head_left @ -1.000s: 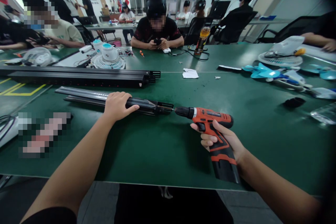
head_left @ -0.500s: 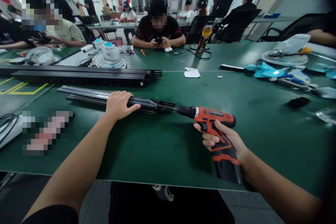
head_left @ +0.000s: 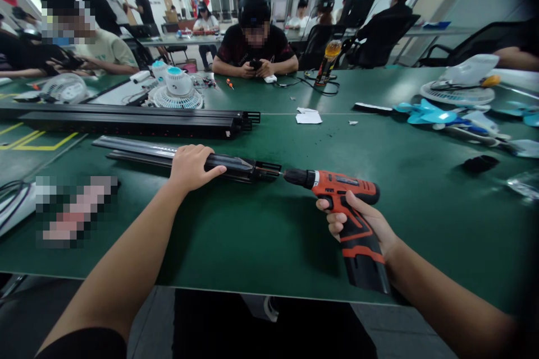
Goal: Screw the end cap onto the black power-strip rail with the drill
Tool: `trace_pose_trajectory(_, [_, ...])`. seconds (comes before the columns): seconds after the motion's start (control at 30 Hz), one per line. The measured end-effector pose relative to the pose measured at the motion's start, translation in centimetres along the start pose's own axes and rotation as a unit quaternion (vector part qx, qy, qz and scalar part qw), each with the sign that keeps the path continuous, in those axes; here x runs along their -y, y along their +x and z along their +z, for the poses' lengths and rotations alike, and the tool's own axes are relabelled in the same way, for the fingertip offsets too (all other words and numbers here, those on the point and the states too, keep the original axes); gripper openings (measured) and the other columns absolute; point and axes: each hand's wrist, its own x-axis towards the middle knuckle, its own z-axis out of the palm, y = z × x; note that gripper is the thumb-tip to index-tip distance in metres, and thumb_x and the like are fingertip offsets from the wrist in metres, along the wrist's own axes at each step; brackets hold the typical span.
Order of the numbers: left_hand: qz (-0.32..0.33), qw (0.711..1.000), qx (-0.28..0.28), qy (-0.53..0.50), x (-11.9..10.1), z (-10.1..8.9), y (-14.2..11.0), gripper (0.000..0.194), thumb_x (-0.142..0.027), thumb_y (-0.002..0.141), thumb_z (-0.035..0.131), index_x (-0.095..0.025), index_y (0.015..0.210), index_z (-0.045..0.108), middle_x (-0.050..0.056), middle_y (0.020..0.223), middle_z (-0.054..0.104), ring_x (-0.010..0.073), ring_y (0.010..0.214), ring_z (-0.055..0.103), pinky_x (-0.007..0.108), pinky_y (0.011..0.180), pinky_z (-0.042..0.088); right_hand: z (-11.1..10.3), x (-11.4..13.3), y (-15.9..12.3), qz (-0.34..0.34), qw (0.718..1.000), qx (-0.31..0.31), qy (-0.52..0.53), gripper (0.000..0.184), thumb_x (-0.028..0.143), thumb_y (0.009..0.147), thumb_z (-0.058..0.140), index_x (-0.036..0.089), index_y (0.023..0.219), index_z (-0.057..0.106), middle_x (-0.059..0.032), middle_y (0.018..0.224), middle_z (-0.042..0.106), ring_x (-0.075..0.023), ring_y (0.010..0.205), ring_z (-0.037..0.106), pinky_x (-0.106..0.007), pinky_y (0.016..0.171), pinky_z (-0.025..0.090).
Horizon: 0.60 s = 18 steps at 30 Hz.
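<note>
A person seated at a green tabletop (head_left: 236,252) lines up a red and black drill (head_left: 347,186) with the end of a long, glossy black bar (head_left: 240,165) that lies across the near side, left of centre. The left hand (head_left: 190,168) is laid palm down over the bar, gripping it from above with the thumb spread along its near side; the fingertips on the far side are hidden. The right hand (head_left: 373,221) is closed around the drill's handle, forefinger at the trigger, the tool's nose pointing left at the open metal prongs (head_left: 269,171) on the bar's end. The step in hand looks like driving or loosening a screw there, though the pictures do not show whether the bit is seated or turning. The next move would seem to call for a firm left hand, the bit kept straight in line with the bar, and light, even pressure, since a tilt could let it slip off among the prongs. Just beyond lie more black bars (head_left: 168,125), with a scrap of white paper (head_left: 309,116) to their right, while across the tabletop a co-worker (head_left: 255,47) leans over a small dark object held in both hands.
</note>
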Motion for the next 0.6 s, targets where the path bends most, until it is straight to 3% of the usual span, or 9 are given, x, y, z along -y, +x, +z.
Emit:
trace_pose_trajectory(0.27, [0.003, 1.000, -0.004, 0.002, -0.13, 0.00, 0.01, 0.063, -0.075, 0.092, 0.045, -0.020, 0.109, 0.071, 0.013, 0.102, 0.071, 0.0370, 0.101, 0.063, 0.053, 0.097, 0.042, -0.16, -0.06, 0.07, 0.016, 0.999, 0.028, -0.007, 0.040, 0.050, 0.088, 0.078, 0.019, 0.106, 0.062, 0.0077, 0.058, 0.036, -0.0113, 0.056, 0.045, -0.019, 0.053, 0.047])
trace_pose_trajectory(0.5, [0.007, 1.000, 0.004, 0.009, 0.15, 0.09, 0.19, 0.067, -0.078, 0.092, 0.042, -0.020, 0.109, 0.070, 0.012, 0.100, 0.071, 0.0351, 0.098, 0.063, 0.052, 0.097, 0.043, -0.36, 0.01, 0.30, 0.021, 0.998, 0.051, 0.015, 0.041, 0.050, 0.089, 0.076, 0.017, 0.107, 0.059, 0.0081, 0.057, 0.037, -0.0101, 0.055, 0.045, -0.017, 0.054, 0.047])
trace_pose_trajectory(0.6, [0.008, 1.000, 0.002, 0.012, 0.18, 0.08, 0.18, 0.070, -0.079, 0.093, 0.041, -0.018, 0.109, 0.070, 0.013, 0.100, 0.071, 0.0349, 0.098, 0.063, 0.051, 0.097, 0.043, -0.16, 0.05, 0.41, 0.003, 0.998, 0.051, 0.026, 0.041, 0.050, 0.088, 0.075, 0.018, 0.108, 0.058, 0.0051, 0.066, 0.048, -0.0083, 0.054, 0.044, -0.017, 0.055, 0.049])
